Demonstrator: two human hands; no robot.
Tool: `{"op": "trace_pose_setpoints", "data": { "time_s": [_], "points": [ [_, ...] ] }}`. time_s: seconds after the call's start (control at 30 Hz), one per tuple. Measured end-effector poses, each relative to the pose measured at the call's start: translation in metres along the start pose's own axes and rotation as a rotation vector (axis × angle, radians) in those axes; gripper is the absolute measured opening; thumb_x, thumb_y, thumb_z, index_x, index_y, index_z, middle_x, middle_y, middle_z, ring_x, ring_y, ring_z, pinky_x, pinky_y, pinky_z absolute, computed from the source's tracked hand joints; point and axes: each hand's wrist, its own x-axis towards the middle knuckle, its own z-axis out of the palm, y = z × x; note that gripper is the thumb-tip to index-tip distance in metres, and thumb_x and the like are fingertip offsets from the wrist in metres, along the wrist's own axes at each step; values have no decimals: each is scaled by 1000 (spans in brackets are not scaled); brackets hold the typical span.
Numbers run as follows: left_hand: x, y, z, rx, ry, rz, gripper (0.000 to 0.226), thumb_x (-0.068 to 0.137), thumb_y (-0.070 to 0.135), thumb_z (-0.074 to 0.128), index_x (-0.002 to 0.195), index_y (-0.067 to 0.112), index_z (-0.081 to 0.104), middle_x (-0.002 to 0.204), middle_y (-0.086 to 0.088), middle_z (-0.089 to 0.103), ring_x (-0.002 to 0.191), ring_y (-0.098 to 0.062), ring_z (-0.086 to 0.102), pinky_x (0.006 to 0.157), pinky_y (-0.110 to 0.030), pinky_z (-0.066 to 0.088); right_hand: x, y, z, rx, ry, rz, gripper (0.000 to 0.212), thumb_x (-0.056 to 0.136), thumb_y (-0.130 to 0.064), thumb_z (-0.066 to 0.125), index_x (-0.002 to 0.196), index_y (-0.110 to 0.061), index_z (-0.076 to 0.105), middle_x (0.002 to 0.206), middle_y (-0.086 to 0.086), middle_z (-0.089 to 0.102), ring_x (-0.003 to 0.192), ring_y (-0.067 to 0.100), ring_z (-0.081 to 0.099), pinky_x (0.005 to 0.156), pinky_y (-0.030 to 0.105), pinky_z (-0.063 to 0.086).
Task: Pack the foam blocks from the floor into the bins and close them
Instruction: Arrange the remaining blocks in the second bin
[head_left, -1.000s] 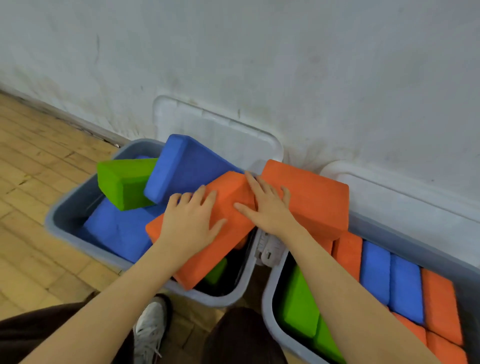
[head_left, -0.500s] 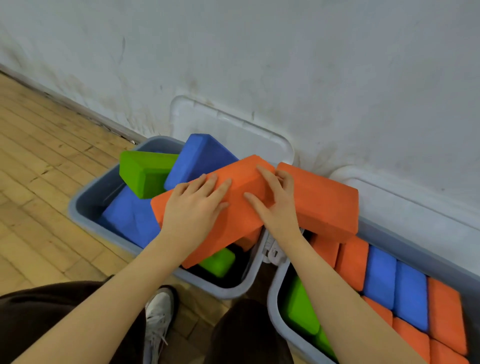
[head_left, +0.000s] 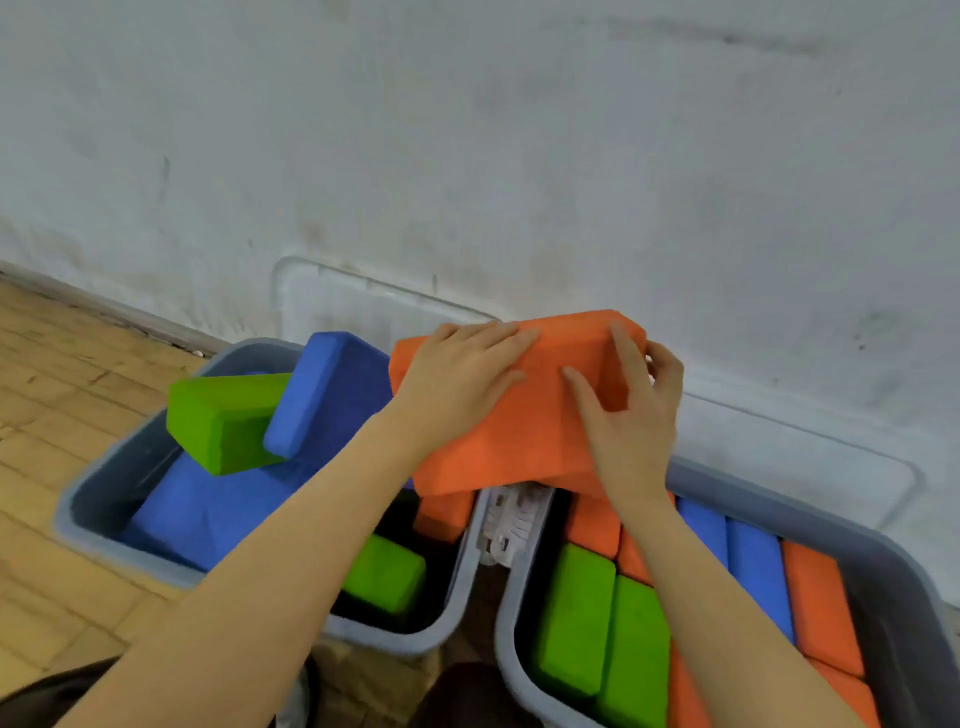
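An orange foam block (head_left: 519, 426) is held tilted above the gap between two grey bins. My left hand (head_left: 457, 384) lies flat on its left top with straight fingers. My right hand (head_left: 628, 410) grips its right end, fingers curled over the far edge and thumb on the near face. The left bin (head_left: 67, 519) holds loose blocks: a green one (head_left: 218, 421), a tilted blue one (head_left: 327, 395), a flat blue one (head_left: 197, 514) and a small green one (head_left: 384, 571). The right bin (head_left: 506, 613) has green (head_left: 576, 613), blue (head_left: 753, 571) and orange (head_left: 821, 603) blocks packed in rows.
Two white lids lean on the wall behind the bins, a left lid (head_left: 337, 301) and a right lid (head_left: 805, 457). White latches (head_left: 509, 519) sit between the bins. Wooden floor (head_left: 62, 395) lies to the left. My legs are at the bottom edge.
The orange block has risen and shifted right toward the wall with both hands on it. My right hand has moved to its right end and curled round it.
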Motion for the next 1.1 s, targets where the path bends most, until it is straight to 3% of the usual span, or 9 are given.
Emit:
{"op": "trace_pose_setpoints", "data": {
  "time_s": [0.1, 0.2, 0.33, 0.43, 0.6, 0.8, 0.87, 0.97, 1.1],
  "points": [
    [16, 9, 45, -14, -55, -10, 37, 75, 23, 60, 110, 14, 68, 103, -7, 71, 87, -27, 69, 75, -36, 51, 0, 32, 0, -106, -24, 106, 59, 85, -47, 61, 138, -35, 40, 137, 2, 36, 123, 22, 42, 94, 44, 45],
    [7, 25, 76, 54, -162, -258, 45, 81, 38, 45, 116, 17, 65, 117, -15, 62, 103, -36, 61, 85, -43, 48, -7, 65, -1, -172, -216, 197, 61, 91, -44, 54, 145, -37, 28, 144, 5, 28, 124, 27, 44, 93, 46, 45],
    [-32, 37, 84, 48, -287, -526, 72, 78, 67, 47, 137, 27, 45, 145, -24, 33, 126, -51, 35, 95, -62, 33, -26, 86, -14, -177, -247, 177, 50, 91, -44, 54, 137, -29, 44, 139, 5, 30, 117, 26, 48, 90, 42, 48],
    [-54, 31, 86, -57, -406, -549, 83, 74, 73, 51, 145, 37, 25, 153, -21, 10, 128, -48, 26, 97, -57, 33, -43, 85, -15, -116, -334, 123, 59, 80, -58, 59, 132, -31, 50, 145, 3, 27, 131, 19, 35, 102, 37, 41],
    [-45, 14, 88, -204, -194, -507, 45, 85, 35, 65, 128, 22, 58, 139, -25, 41, 103, -52, 45, 81, -56, 45, -39, 81, -8, -107, -286, 91, 43, 89, -27, 64, 131, -27, 54, 152, 12, 25, 140, 25, 25, 113, 38, 28],
    [-16, 21, 102, -113, -195, -420, 47, 84, 49, 48, 117, 20, 66, 125, -19, 57, 81, -44, 57, 64, -46, 49, -19, 94, -15, -220, -236, 104, 43, 91, -26, 60, 133, -27, 52, 152, 9, 28, 137, 25, 31, 106, 43, 37],
    [-15, 26, 108, -89, -273, -449, 45, 89, 45, 51, 126, 21, 60, 134, -16, 51, 92, -47, 55, 71, -48, 46, -19, 98, -13, -369, -300, 84, 45, 92, -29, 58, 135, -26, 50, 152, 9, 30, 132, 33, 36, 101, 50, 40],
    [-24, 31, 109, 14, -354, -447, 51, 94, 43, 46, 141, 27, 41, 149, -8, 35, 120, -47, 42, 91, -55, 38, -21, 94, -9, -539, -314, 68, 45, 93, -39, 52, 135, -25, 50, 151, 12, 31, 133, 40, 32, 112, 55, 20],
    [-36, 21, 79, 96, -262, -390, 49, 90, 39, 34, 128, 17, 57, 133, -13, 54, 118, -46, 49, 92, -60, 37, -23, 64, 1, -494, -266, -26, 54, 88, -50, 36, 132, -24, 53, 148, 14, 36, 135, 38, 30, 109, 53, 19]
  ]
}}
